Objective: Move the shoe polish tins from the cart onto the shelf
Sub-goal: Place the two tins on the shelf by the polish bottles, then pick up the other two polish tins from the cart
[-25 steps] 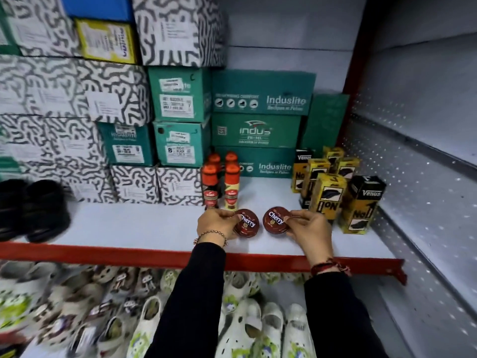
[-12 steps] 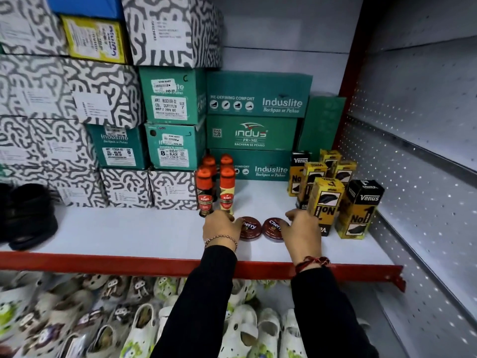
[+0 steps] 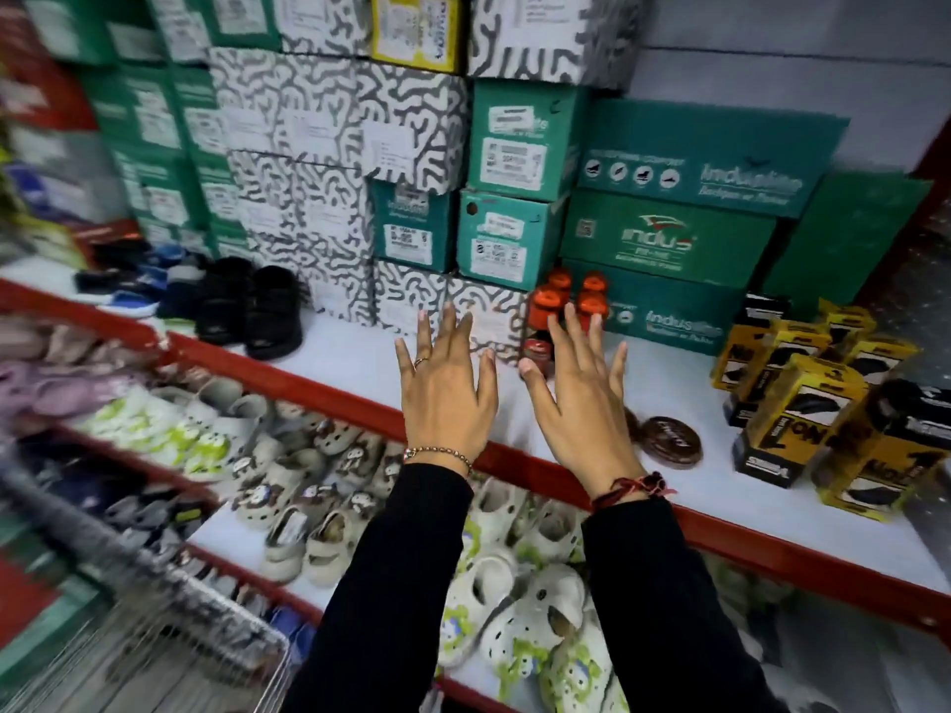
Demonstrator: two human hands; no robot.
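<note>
A round dark red shoe polish tin [image 3: 673, 441] lies flat on the white shelf [image 3: 355, 360] with a red front edge. A second tin [image 3: 631, 422] beside it is mostly hidden behind my right hand. My left hand [image 3: 445, 393] and my right hand [image 3: 581, 398] hover above the shelf's front edge, fingers spread, holding nothing. Both hands are to the left of the tins. The wire cart [image 3: 170, 645] shows blurred at the bottom left.
Orange-capped polish bottles [image 3: 545, 321] stand just behind my right hand. Yellow and black polish boxes [image 3: 803, 403] fill the shelf's right end. Stacked shoe boxes [image 3: 514, 187] line the back. Black shoes [image 3: 252, 311] sit to the left. White clogs [image 3: 520, 604] fill the lower shelf.
Both hands have let go of the two tins and lifted away with fingers spread. The view has swung left and down, bringing the cart into sight.
</note>
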